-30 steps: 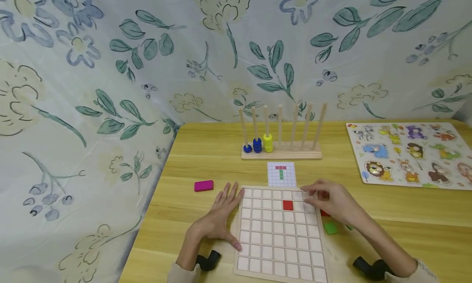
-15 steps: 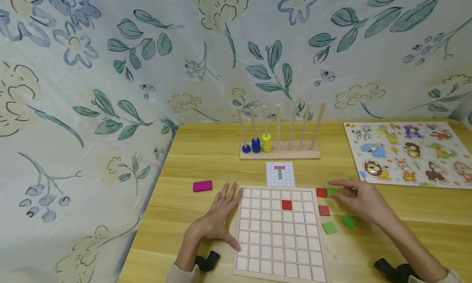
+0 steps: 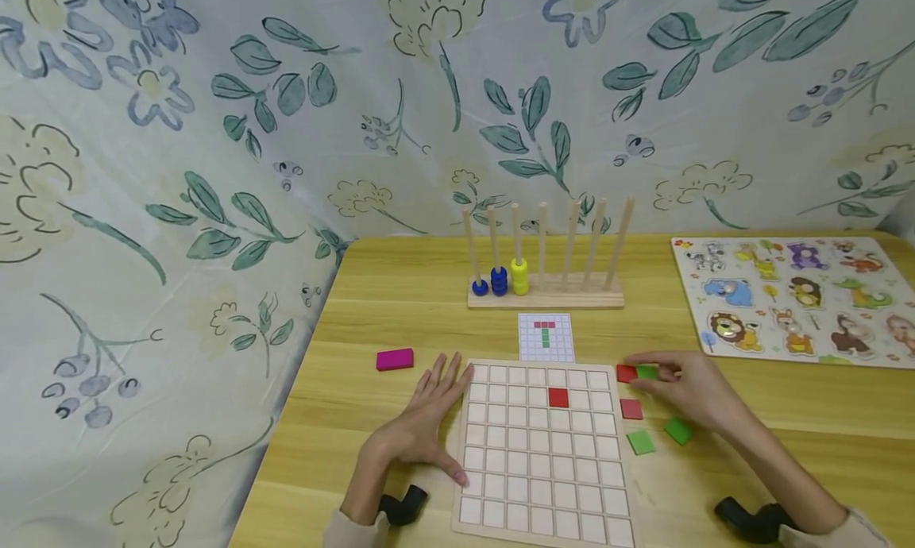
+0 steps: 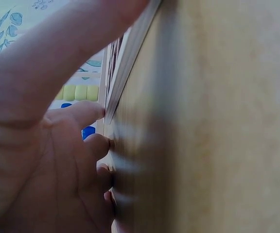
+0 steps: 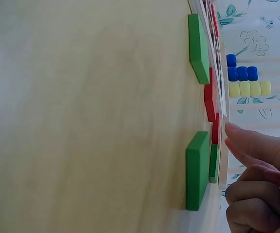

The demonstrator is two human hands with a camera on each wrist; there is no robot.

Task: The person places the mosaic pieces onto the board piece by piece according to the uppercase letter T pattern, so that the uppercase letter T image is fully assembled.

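Note:
My left hand (image 3: 422, 429) lies spread at the left side of a wooden grid board (image 3: 539, 453), fingertips and thumb on its edge. One red square tile (image 3: 558, 398) sits in a cell of the board's second row. My right hand (image 3: 686, 381) is over loose tiles right of the board, thumb and index finger apart above a red tile (image 3: 626, 373). A green tile (image 3: 646, 372) lies beside that one, partly under the hand. In the right wrist view the thumb (image 5: 249, 141) stands clear of the tiles, and the other fingers are curled.
Nearer me lie another red tile (image 3: 631, 409) and two green tiles, one light (image 3: 641, 442) and one darker (image 3: 678, 431). A pattern card (image 3: 546, 349) touches the board's far side. Behind stands a peg rack (image 3: 546, 300); a magenta block (image 3: 395, 360) lies left, an animal puzzle (image 3: 808, 349) right.
My right hand has moved from the board's far right corner to the loose tiles, then slightly left over the red one. The left hand stays put.

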